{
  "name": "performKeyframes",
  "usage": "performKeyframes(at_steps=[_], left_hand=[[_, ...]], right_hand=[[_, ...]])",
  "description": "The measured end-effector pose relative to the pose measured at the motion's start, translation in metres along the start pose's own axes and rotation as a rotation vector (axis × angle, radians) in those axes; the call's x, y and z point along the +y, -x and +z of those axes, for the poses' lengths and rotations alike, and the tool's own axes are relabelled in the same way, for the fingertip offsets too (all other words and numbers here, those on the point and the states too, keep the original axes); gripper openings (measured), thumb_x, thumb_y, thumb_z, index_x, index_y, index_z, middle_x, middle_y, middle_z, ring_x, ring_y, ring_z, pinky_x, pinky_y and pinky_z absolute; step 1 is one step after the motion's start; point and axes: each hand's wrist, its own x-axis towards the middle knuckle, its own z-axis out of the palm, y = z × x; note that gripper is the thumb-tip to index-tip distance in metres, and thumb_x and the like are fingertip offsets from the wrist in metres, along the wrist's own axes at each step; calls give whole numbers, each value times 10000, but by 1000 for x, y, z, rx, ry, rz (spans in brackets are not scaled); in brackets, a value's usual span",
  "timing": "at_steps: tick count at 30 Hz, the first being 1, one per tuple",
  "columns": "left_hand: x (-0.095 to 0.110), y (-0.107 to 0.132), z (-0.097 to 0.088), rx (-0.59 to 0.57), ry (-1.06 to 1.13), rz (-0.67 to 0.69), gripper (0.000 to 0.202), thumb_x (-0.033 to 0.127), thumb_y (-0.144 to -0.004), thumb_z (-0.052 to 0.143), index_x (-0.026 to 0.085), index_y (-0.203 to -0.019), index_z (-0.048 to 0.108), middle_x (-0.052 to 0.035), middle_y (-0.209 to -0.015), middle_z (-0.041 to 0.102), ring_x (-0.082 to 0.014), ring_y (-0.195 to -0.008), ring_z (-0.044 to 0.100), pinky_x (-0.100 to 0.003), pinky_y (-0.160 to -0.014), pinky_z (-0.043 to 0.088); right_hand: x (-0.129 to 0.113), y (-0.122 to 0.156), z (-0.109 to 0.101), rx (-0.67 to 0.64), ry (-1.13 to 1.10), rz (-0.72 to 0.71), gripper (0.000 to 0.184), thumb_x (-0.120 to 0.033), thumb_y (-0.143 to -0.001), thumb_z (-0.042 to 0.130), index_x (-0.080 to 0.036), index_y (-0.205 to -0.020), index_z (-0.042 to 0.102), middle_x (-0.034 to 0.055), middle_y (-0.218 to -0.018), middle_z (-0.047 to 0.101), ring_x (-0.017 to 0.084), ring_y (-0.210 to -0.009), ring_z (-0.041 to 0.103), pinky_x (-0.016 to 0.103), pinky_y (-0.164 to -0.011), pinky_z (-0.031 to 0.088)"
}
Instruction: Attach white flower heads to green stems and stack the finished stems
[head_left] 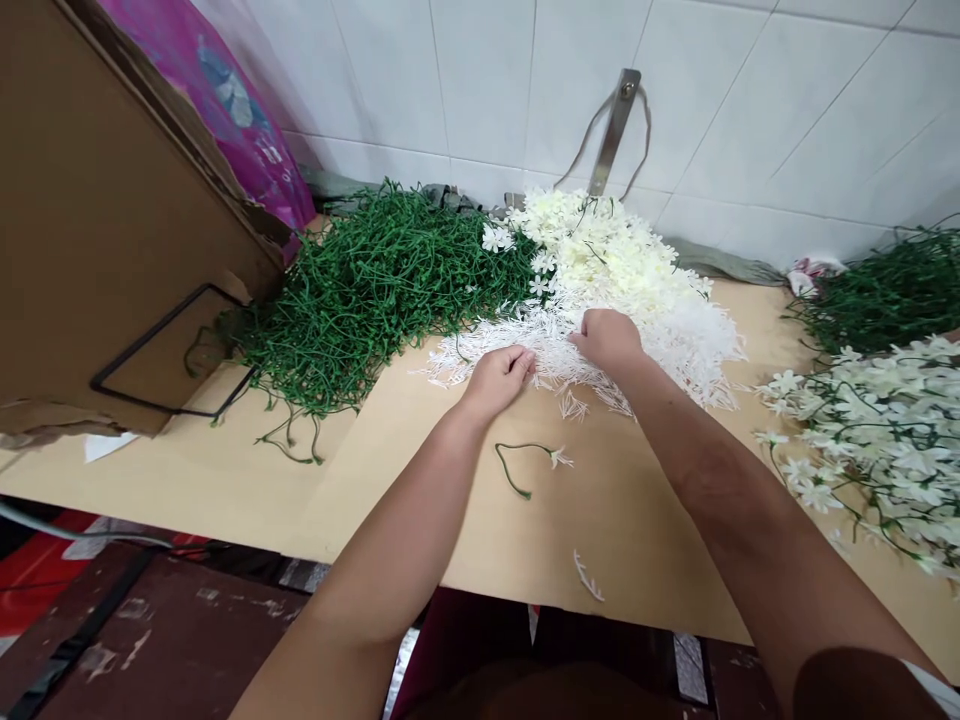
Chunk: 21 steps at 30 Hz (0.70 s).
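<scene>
My left hand (499, 382) rests at the front edge of a heap of thin white plastic sprigs (555, 345), its thumb and fingers pressed together. Anything in that grip is too small or hidden to make out. Over the same heap, my right hand (609, 340) is closed with its fingertips down among the white pieces; what it grips is hidden. Just behind it lie cream artificial flower heads (607, 240). To the left is a big tangle of green plastic stems (390, 270). One green stem with a white tip (525, 447) lies alone in front of my hands.
A cardboard box (127, 200) and a black wire frame (150, 350) stand at the left. Assembled white flowers on stems (885, 440) and more green stems (892, 285) lie at the right. A loose white sprig (588, 577) is near the front edge. Behind is a tiled wall (487, 80).
</scene>
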Motion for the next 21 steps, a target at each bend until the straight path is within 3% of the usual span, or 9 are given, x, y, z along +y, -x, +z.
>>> performKeyframes(at_steps=[5,9,13,17,21], left_hand=[[3,-1,3,-23,-4,-9,368,406,-894,405,188,-614,501,22,-523,452,-117,-568,432,-232,-552,325],[6,-1,5,-27,-19,-4,352,398,-888,402,190,-627,515,19,-540,462,-122,-567,434,-239,-560,330],[7,-1,5,-26,-32,-10,346,387,-890,403,190,-633,525,17,-529,466,-127,-574,446,-242,-561,332],[7,-2,5,-14,-51,-5,333,368,-892,410,185,-648,544,10,-558,498,-129,-596,461,-244,-577,339],[6,-2,5,-5,-53,0,331,370,-889,413,185,-645,539,7,-585,517,-129,-603,465,-247,-597,349]], right_hand=[[12,-1,0,35,-163,-20,35,-169,-779,597,-173,-744,596,73,-804,659,200,-761,599,303,-672,414],[36,4,-14,93,-528,1,148,-178,-709,651,-187,-644,518,-7,-605,538,129,-574,493,281,-585,381],[48,2,-20,130,-803,1,222,-239,-651,724,-190,-648,507,-33,-523,487,100,-484,430,265,-504,334],[36,-3,-15,113,-980,-102,244,-268,-626,745,-190,-696,524,-7,-579,527,114,-536,473,268,-518,370],[9,-8,-7,64,-878,-210,162,-269,-713,670,-186,-664,540,-2,-594,506,125,-575,460,279,-564,368]])
